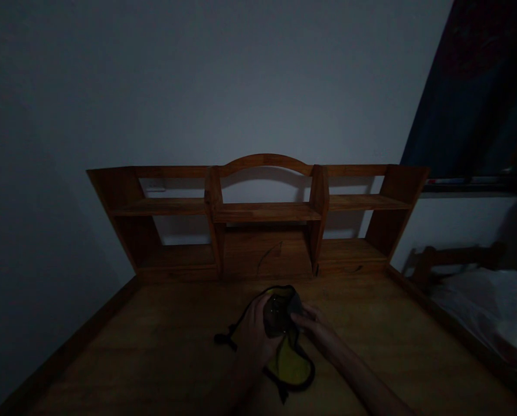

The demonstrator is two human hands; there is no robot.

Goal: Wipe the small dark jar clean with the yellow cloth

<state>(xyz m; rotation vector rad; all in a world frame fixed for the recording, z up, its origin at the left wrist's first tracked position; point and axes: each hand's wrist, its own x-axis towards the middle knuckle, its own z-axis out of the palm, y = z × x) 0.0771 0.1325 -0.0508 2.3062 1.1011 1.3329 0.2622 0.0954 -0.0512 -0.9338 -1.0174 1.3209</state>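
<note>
A small fabric pouch (290, 365) with a yellow lining and black edging lies open on the wooden desk, its flap spread toward me. At its mouth sits a dark, glossy object (276, 315) with small glints; the dim light hides what kind it is. My left hand (255, 330) is curled around the left side of that object. On the other side, my right hand (311, 325) pinches the pouch's grey right edge, thumb on the inside. A dark strap end (222, 339) sticks out to the left of the pouch.
Behind my hands, a wooden shelf unit (267, 212) with several compartments stands along the desk's (163, 346) back, against a pale wall. Raised wooden rims border both sides of the desk. To the right lie white bedding (493, 306) and a dark window area.
</note>
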